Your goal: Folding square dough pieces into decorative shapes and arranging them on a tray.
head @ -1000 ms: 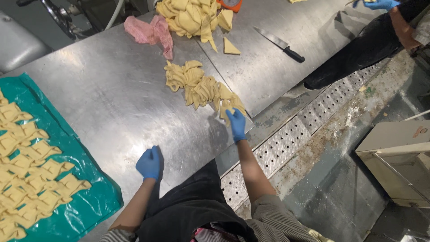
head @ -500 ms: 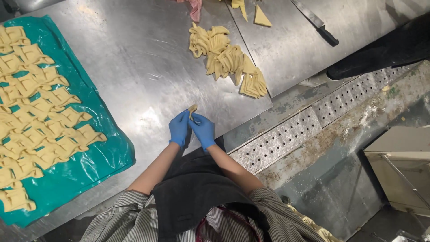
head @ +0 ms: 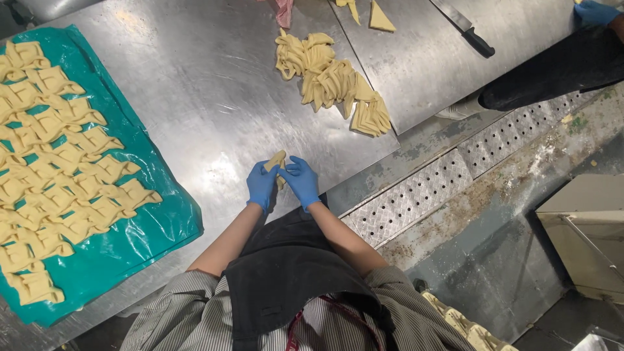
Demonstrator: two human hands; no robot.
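Note:
Both my hands wear blue gloves and meet at the near edge of a steel table (head: 195, 97). My left hand (head: 261, 184) and my right hand (head: 300, 181) together grip one small piece of pale dough (head: 275, 160), which sticks up between the fingers. A loose pile of cut dough pieces (head: 333, 81) lies farther out on the table, to the right of my hands. On the left, a teal plastic sheet (head: 149, 234) carries several rows of folded dough shapes (head: 58, 175).
A black-handled knife (head: 465, 27) and dough triangles (head: 379, 17) lie at the far right of the table. Another person's dark sleeve (head: 552, 71) and blue-gloved hand (head: 595, 11) reach in at top right. A perforated metal floor drain (head: 416, 192) runs below the table edge.
My right hand left the dough pile and came back to meet my left hand at the table edge. Both now hold one dough piece. The view shifted toward the tray.

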